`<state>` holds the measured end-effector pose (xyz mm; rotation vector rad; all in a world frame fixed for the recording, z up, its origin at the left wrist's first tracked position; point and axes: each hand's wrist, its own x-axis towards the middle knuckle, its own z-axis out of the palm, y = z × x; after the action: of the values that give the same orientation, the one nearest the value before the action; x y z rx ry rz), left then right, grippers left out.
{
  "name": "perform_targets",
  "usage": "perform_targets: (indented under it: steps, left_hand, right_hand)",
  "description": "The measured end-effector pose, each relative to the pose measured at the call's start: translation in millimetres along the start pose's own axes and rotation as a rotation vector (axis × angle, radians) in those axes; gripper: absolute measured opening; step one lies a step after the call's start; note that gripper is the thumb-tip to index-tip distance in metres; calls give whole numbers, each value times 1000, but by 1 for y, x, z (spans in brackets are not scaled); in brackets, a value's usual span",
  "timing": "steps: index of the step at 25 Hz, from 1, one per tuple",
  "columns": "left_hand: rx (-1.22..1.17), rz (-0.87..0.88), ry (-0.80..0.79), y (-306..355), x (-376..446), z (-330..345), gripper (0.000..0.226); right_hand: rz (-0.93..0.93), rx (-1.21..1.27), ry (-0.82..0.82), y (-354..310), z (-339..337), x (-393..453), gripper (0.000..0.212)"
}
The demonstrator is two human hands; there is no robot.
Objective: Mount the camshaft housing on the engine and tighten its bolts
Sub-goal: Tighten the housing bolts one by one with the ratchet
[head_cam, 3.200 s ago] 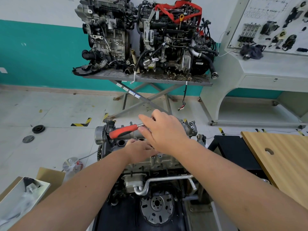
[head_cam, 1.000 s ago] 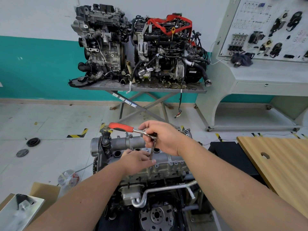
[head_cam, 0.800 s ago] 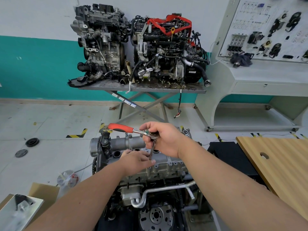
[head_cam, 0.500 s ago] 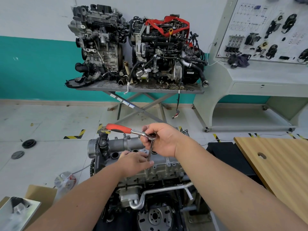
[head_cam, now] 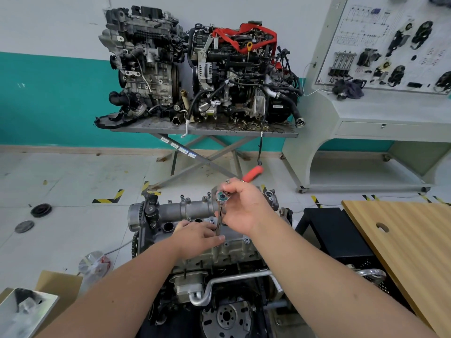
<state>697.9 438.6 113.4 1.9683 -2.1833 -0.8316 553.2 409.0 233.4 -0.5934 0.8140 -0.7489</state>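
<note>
The grey camshaft housing (head_cam: 185, 209) lies on top of the engine (head_cam: 219, 262) in front of me, with bolts standing along its far edge. My right hand (head_cam: 244, 211) grips the head of a red-handled ratchet (head_cam: 252, 173); the handle points away to the upper right. A thin extension (head_cam: 219, 222) runs down from the ratchet head to the housing. My left hand (head_cam: 197, 236) pinches the lower end of that extension with its fingertips, resting on the housing.
Two other engines (head_cam: 195, 69) stand on a scissor-lift table (head_cam: 205, 129) at the wall. A wooden tabletop (head_cam: 402, 240) with a hole is at the right, a black crate (head_cam: 339, 235) beside it. Cardboard box (head_cam: 36, 301) lower left; round parts (head_cam: 40, 210) lie on the floor.
The ratchet handle has swung from pointing left round to pointing away to the upper right. My left hand stays at the base of the extension.
</note>
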Motion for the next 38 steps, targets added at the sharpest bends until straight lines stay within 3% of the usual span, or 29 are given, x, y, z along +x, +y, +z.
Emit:
perform_targets:
  steps: [2, 4, 6, 10, 12, 14, 16, 20, 23, 25, 26, 29, 30, 32, 35, 38]
  left_hand:
    - [-17, -2, 8, 0, -2, 0, 50]
    - [-11, 23, 20, 2, -3, -1, 48]
    - [27, 57, 24, 4, -5, -3, 46]
    - [32, 35, 5, 2, -6, -3, 53]
    - [25, 46, 32, 3, -9, -2, 59]
    - [0, 14, 141, 1, -8, -1, 48]
    - [29, -7, 120, 3, -9, -4, 33]
    - [66, 25, -2, 4, -5, -4, 39]
    - [10, 69, -23, 3, -6, -6, 36]
    - [-107, 32, -9, 2, -6, -8, 35]
    - [-168, 10, -2, 1, -8, -8, 42]
    - [-270, -50, 1, 1, -9, -8, 73]
    - [-284, -58, 3, 1, -9, -8, 81]
    - [-273, -52, 2, 1, -8, -8, 90]
    - [-272, -27, -16, 2, -9, -9, 88]
    - [-248, -30, -17, 2, -11, -7, 77]
  right_hand:
    - [-97, 60, 2, 9, -8, -4, 31]
    - [-261, -24, 58, 23, -14, -8, 4]
    - [-432, -173, 132, 40, -20, -12, 19]
    - [-719, -703, 52, 61, -31, -20, 31]
    - [-954, -956, -23, 63, -39, -18, 42]
    - [-1193, -1240, -82, 57, -45, -13, 45]
    - [-1348, -1544, -125, 37, -41, -9, 41]
    - [-1348, -1962, -262, -2, -17, -11, 28]
    - [-995, -2109, -131, -11, 8, -11, 29]
    - [-696, -1938, 15, -13, 20, -9, 34]
    - [-529, -1716, 72, -14, 22, -7, 29]
    - [-106, -768, 73, -5, 22, -2, 10]
    - [-58, -528, 47, 0, 20, -2, 7]
    - [-70, -290, 23, 9, 11, 1, 5]
    - [-147, -123, -22, 17, 0, 1, 25]
    - [-263, -33, -48, 25, -6, -5, 17]
